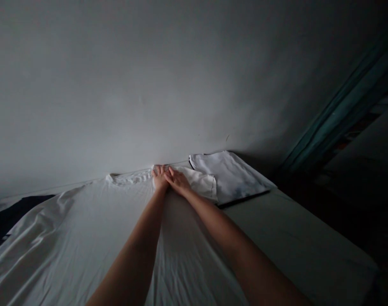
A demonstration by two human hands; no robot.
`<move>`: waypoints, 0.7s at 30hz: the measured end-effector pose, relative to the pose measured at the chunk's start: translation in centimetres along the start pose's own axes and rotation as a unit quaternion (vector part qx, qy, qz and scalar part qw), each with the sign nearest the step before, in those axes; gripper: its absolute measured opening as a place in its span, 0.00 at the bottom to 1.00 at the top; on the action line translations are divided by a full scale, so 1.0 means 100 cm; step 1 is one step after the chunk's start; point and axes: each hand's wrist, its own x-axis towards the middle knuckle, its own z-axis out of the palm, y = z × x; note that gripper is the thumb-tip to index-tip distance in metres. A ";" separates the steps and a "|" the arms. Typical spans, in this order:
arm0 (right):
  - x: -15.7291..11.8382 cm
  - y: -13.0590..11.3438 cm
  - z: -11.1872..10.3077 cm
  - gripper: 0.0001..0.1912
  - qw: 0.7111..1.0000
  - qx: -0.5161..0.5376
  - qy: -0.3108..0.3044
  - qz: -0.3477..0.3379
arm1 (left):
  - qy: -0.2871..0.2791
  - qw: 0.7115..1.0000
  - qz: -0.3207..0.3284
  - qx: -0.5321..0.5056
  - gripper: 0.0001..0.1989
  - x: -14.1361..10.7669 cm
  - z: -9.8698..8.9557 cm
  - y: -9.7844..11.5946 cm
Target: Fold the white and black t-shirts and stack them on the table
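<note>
your left hand [160, 177] and right hand [177, 181] lie open and flat on the gathered edge of the white cloth [85, 225], apparently gripping nothing in this dim view, just beside a folded white garment [228, 176].

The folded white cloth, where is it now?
In the head view, the folded white cloth lies just right of the right hand, by the wall.

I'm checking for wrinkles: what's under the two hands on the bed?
The left hand and right hand lie flat on a white garment, beside its collar. The fabric under the palms is covered, as is whatever lies beneath the garment.
</note>
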 end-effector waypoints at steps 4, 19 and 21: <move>-0.012 0.024 -0.010 0.31 0.995 -0.034 -0.029 0.084 | 0.011 1.000 -0.016 -0.010 0.27 0.004 -0.001 0.004; 0.015 -0.038 -0.001 0.30 0.994 -0.030 -0.075 -0.067 | -0.007 0.997 0.064 0.040 0.28 -0.067 -0.026 -0.130; 0.020 -0.037 0.002 0.32 0.994 -0.036 -0.094 -0.045 | -0.021 0.998 0.044 0.049 0.28 -0.080 -0.029 -0.166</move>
